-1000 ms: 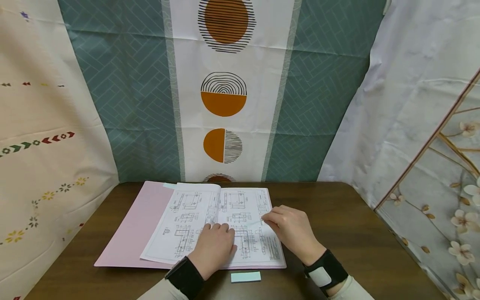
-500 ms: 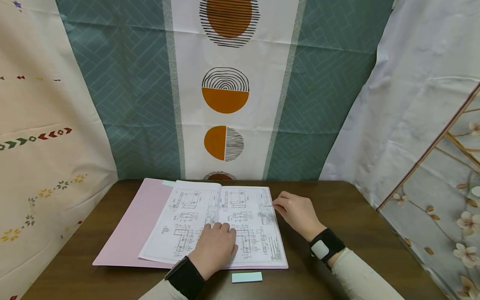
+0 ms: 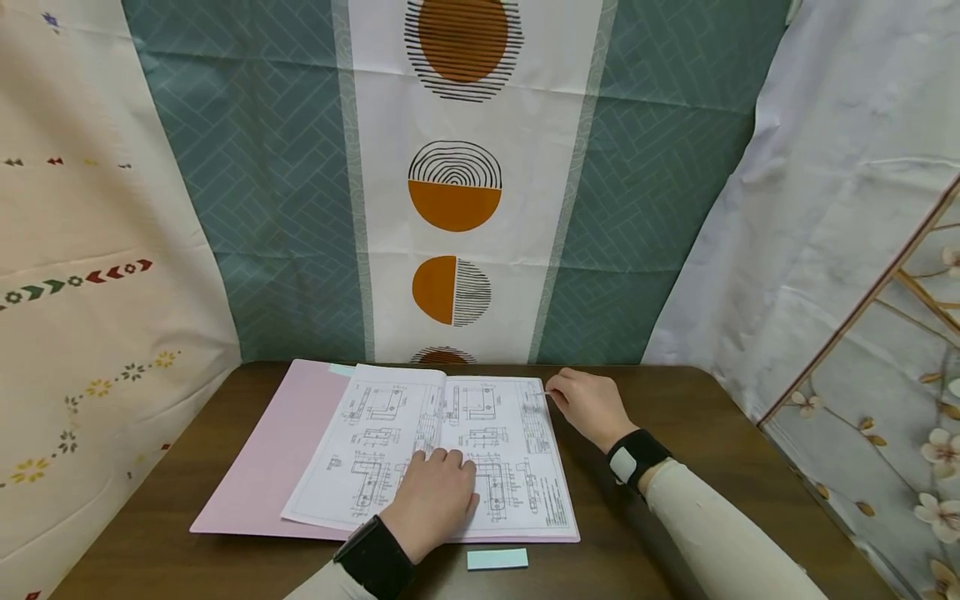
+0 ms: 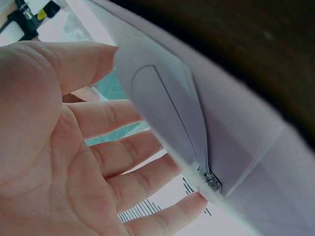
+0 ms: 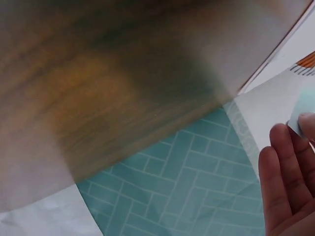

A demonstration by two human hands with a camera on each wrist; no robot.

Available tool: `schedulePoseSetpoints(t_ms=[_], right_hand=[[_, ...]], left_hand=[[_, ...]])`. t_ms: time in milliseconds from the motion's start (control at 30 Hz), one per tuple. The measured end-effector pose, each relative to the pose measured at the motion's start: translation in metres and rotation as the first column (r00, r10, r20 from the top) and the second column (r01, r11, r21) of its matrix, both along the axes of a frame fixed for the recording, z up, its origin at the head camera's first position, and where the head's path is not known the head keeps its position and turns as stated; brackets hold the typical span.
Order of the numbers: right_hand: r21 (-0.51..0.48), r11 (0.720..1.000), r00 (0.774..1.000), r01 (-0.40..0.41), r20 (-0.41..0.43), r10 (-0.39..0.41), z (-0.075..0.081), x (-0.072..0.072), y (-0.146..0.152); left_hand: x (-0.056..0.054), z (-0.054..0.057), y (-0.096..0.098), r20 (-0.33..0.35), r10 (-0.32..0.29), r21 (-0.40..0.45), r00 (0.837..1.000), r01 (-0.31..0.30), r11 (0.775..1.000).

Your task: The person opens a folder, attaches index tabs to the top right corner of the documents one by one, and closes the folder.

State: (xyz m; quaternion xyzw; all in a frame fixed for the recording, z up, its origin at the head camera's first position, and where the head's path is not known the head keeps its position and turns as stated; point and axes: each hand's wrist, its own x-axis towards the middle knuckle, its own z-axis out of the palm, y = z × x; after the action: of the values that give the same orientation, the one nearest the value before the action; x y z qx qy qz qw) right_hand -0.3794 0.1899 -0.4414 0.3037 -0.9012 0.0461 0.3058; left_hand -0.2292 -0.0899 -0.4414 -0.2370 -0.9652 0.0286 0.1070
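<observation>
An open booklet of technical drawings point(image 3: 495, 467) lies on the table with its pink cover point(image 3: 255, 475) spread out at the left. My left hand point(image 3: 435, 492) rests on the pages near the fold, fingers extended; the left wrist view shows its palm and fingers point(image 4: 133, 182) against the paper. At the upper right edge of the right page is my right hand point(image 3: 588, 404). It pinches a pale blue-green sticky note point(image 5: 301, 110) between thumb and fingers, and the note's thin edge overlaps the page in the head view.
A light blue sticky-note pad point(image 3: 497, 559) lies on the brown wooden table point(image 3: 660, 533) in front of the booklet. Another light blue tab point(image 3: 341, 369) shows at the top of the pink cover. Patterned cloths point(image 3: 292, 208) hang behind the table and along both sides.
My right hand has moved with the sticky note from the middle right of the page up to its upper right edge. The left hand has stayed on the booklet.
</observation>
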Motion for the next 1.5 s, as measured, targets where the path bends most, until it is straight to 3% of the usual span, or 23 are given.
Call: schedulePoseSetpoints(t_ms=[400, 667, 1500], right_hand=[[-0.007, 0.998, 0.998, 0.056, 0.028, -0.056, -0.01, -0.034, -0.006], [0.045, 0.997, 0.998, 0.07, -0.002, -0.07, -0.019, -0.05, -0.005], [0.168, 0.982, 0.996, 0.088, 0.006, -0.09, -0.025, -0.067, -0.002]], left_hand=[[-0.004, -0.005, 0.004, 0.059, 0.017, 0.002, 0.998, -0.018, 1.0], [-0.002, -0.004, 0.006, 0.048, 0.016, -0.005, 0.999, -0.015, 1.0], [-0.004, -0.005, 0.007, 0.024, 0.024, -0.004, 0.999, -0.024, 1.0]])
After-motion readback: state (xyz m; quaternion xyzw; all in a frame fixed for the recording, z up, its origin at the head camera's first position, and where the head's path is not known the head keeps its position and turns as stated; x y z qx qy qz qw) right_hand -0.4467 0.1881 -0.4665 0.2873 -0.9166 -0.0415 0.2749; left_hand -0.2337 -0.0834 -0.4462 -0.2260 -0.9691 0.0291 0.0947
